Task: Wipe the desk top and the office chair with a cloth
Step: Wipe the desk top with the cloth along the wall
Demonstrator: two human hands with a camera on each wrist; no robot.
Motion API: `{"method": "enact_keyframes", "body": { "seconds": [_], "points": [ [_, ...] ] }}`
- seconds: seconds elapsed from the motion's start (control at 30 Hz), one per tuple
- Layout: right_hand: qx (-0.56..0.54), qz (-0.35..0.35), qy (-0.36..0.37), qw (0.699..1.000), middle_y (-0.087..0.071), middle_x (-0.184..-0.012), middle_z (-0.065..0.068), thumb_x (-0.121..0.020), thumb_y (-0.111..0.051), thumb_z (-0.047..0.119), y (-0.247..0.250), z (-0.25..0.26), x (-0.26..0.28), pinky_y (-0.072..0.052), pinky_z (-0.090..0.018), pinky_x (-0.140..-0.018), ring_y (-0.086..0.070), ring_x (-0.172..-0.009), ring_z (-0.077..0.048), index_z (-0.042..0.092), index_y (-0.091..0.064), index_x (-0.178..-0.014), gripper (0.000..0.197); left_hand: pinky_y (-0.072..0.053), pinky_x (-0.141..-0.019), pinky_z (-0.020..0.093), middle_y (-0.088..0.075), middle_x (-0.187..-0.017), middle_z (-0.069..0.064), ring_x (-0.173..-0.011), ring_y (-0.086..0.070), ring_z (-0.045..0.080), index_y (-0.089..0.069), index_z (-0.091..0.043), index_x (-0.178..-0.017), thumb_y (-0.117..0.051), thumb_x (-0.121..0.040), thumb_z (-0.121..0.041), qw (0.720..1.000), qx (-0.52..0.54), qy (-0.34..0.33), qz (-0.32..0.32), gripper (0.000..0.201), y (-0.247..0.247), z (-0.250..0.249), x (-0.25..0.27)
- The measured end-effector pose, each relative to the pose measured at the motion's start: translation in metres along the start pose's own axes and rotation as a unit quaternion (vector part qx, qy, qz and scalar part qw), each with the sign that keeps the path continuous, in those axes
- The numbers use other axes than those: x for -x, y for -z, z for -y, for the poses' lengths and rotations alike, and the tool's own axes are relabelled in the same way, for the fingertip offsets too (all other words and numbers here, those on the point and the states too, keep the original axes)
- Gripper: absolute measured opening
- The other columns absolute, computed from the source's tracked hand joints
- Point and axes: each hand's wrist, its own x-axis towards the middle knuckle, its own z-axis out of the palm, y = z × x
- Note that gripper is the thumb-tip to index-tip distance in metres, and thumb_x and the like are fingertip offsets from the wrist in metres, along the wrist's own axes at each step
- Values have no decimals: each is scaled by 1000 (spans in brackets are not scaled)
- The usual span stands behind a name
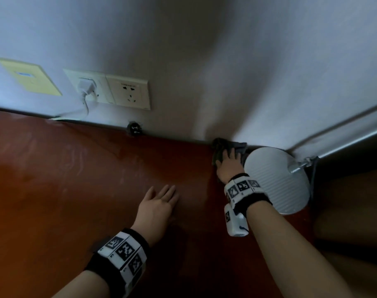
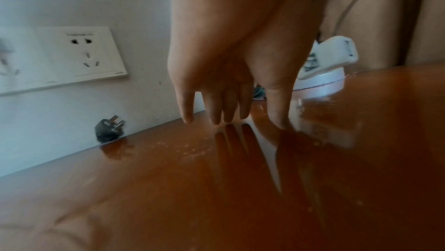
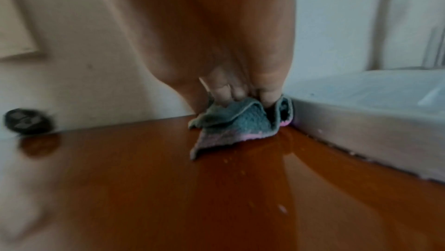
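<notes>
left hand (image 1: 159, 203) lies flat on the glossy red-brown desk top (image 1: 65, 190), fingers (image 2: 215, 110) straight and slightly spread, tips touching the surface, nothing held. right hand (image 1: 229, 163) is at the back edge of the desk where it meets the wall (image 1: 204, 61); its fingers (image 3: 222, 91) are curled and bunched into a grey cloth (image 3: 237, 121) with a pink edge, pressing it on the desk. cloth sits just beside the base of a white desk lamp (image 1: 275, 179), touching or nearly so. black plug (image 2: 109, 128) rests at the desk's back edge against the wall, well left of the cloth. wall sockets (image 1: 127, 91) above it, one holding a white plug (image 1: 85, 86). small specks visible on the desk surface.
</notes>
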Motion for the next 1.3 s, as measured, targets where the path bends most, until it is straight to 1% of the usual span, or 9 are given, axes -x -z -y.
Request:
{"method": "enact_keyframes", "body": {
  "seconds": [0.13, 0.23, 0.37, 0.53, 0.63, 0.77, 0.97, 1.17, 1.3],
  "points": [
    [173, -47, 285, 941, -50, -138, -12, -91, -26, 23, -68, 12, 59, -13, -46, -114, -40, -131, -36, 8, -61, -124, 50, -1, -117, 38, 9, -158, -1, -146, 4, 13, 1, -22, -152, -45, -95, -42, 998, 19, 66, -14, 75, 9, 34, 7],
    [184, -11, 410, 893, -56, -132, 7, -86, -30, 40, -119, 23, 103, -44, -34, -101, -52, -124, -20, 33, -65, -117, 47, -3, -117, 36, 10, -158, 0, -146, 4, 12, 5, -18, -151, -47, -93, -45, 991, 33, 130, -9, 83, 12, 66, 18],
    [148, -28, 404, 902, -49, -140, 7, -91, -29, 34, -94, 57, 75, -49, -31, -96, -46, -130, -18, 33, -56, -127, 46, -5, -117, 36, 12, -158, 0, -146, 3, 13, 7, -17, -151, -51, -90, -51, 983, 62, 172, 2, 90, 2, 94, 34],
    [65, -37, 289, 955, 8, -158, -2, -103, -19, 29, -31, 114, 1, -3, -39, -117, 10, -145, -26, 21, -4, -151, 50, -5, -117, 33, 14, -157, 0, -146, 2, 12, 10, -18, -150, -49, -89, -53, 978, 88, 187, -27, 92, -9, 108, 50],
    [95, -30, 395, 913, -5, -158, -6, -103, -24, 29, -54, 139, 20, -10, -42, -117, -1, -145, -30, 18, -18, -149, 48, -4, -117, 30, 16, -156, -2, -145, 2, 10, 14, -17, -149, -52, -90, -47, 973, 120, 183, -72, 94, -7, 115, 55],
    [128, -36, 520, 844, -54, -135, 3, -88, -31, 32, -92, 126, 58, -43, -38, -101, -49, -127, -23, 27, -61, -123, 46, 1, -116, 26, 25, -141, -11, -141, 9, 3, 19, -18, -147, -60, -88, -40, 977, 131, 141, -93, 101, -2, 121, 55],
    [68, -50, 359, 930, 2, -159, 1, -104, -22, 25, -48, 138, 13, -6, -37, -118, 7, -146, -21, 24, -12, -150, 48, 10, -109, 19, 25, -140, -11, -129, 19, -1, 16, -22, -147, -55, -92, -32, 983, 115, 99, -107, 90, 0, 111, 51],
    [76, -51, 468, 879, -12, -157, -6, -100, -35, 22, -104, 140, 75, 2, -43, -118, 5, -145, -28, 14, -28, -146, 48, -4, -115, 19, 17, -152, -12, -146, -3, 11, 6, -25, -150, -34, -100, -15, 980, 172, 59, -84, 65, -17, 93, 60],
    [77, -33, 466, 881, -15, -156, -9, -91, -15, 35, -141, 134, 107, 5, -46, -116, 5, -145, -32, 13, -33, -144, 60, -12, -115, 21, 16, -156, -9, -145, 2, 10, 7, -23, -150, -30, -102, -19, 981, 187, 32, -26, 61, -34, 81, 87]
  ]
}}
